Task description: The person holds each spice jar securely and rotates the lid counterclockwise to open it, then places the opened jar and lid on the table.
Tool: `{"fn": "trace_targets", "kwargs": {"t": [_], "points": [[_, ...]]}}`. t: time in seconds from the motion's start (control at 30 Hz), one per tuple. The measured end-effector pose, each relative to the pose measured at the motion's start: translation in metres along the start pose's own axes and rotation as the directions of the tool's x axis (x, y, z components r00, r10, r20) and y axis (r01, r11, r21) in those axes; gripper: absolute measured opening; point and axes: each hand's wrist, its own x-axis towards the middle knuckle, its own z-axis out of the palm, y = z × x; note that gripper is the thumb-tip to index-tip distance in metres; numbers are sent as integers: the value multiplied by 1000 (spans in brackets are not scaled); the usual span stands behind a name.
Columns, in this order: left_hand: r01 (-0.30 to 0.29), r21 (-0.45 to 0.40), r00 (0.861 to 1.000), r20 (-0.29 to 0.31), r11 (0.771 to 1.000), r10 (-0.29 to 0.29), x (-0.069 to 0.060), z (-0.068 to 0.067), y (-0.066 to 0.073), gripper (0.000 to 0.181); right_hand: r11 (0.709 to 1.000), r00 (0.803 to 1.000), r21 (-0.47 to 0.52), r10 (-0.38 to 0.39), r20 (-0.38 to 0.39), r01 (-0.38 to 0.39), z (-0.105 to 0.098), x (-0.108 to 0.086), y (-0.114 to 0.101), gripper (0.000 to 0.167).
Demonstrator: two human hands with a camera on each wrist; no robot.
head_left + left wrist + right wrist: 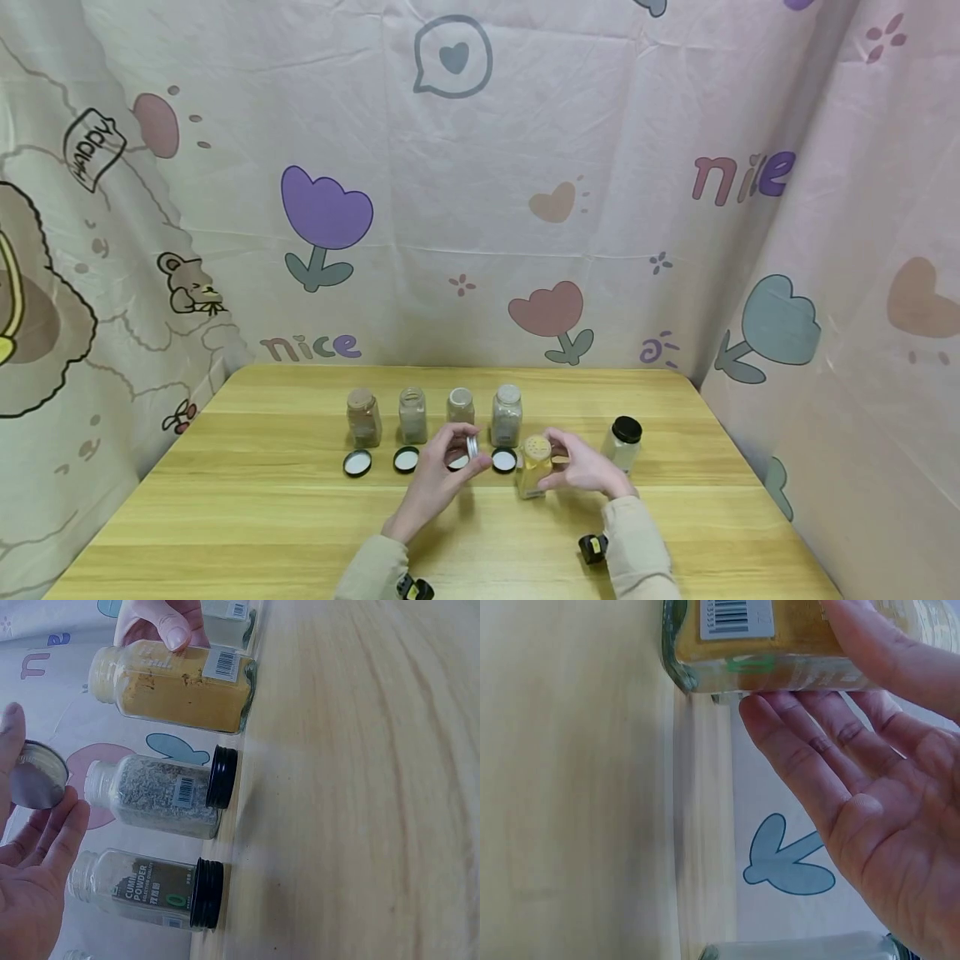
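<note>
My left hand [438, 468] pinches a round jar lid [39, 775] between thumb and fingertips, its silvery inside showing in the left wrist view. Beside it, my right hand [585, 467] holds a spice jar of yellow powder [534, 471] upright on the table. That jar has no lid, and its pale top with small holes shows in the head view. In the right wrist view the thumb lies along one side of the jar [795, 645], with the fingers at another side.
Several uncapped spice jars [507, 415] stand in a row behind the hands. Black-rimmed lids [357, 462] lie in front of them, one partly hidden by my left hand. A black-capped jar [624, 442] stands right of my right hand. A printed curtain hangs beyond the wooden table [247, 517].
</note>
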Motion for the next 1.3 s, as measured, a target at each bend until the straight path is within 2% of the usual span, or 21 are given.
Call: {"fn": "trace_targets", "kwargs": {"t": [0.27,0.5,0.7,0.8,1.07,1.23,1.3], "points": [[58,5,998,9,998,-58,-1,-2,2,47,1000,999,-11,18,-47,-19,-4,-3,3,58],[141,24,990,-10,990,-140,-2,-2,3,51,1000,995,10,29,-94,-29,-6,-4,8,62],[174,44,985,-12,984,-174,-2,-1,5,54,998,988,13,62,-140,-60,-6,-3,9,64],[179,59,984,-6,982,-179,-2,-1,5,54,996,982,17,89,-170,-87,-5,-2,8,66],[127,169,992,-19,977,-126,-1,0,4,53,982,945,39,189,-267,-185,-2,-2,9,69],[159,156,987,-9,975,-160,-2,2,4,52,977,932,36,212,-292,-211,-3,3,10,71],[166,159,986,-7,973,-168,-2,4,3,52,977,934,32,212,-288,-211,-4,6,11,71]]}}
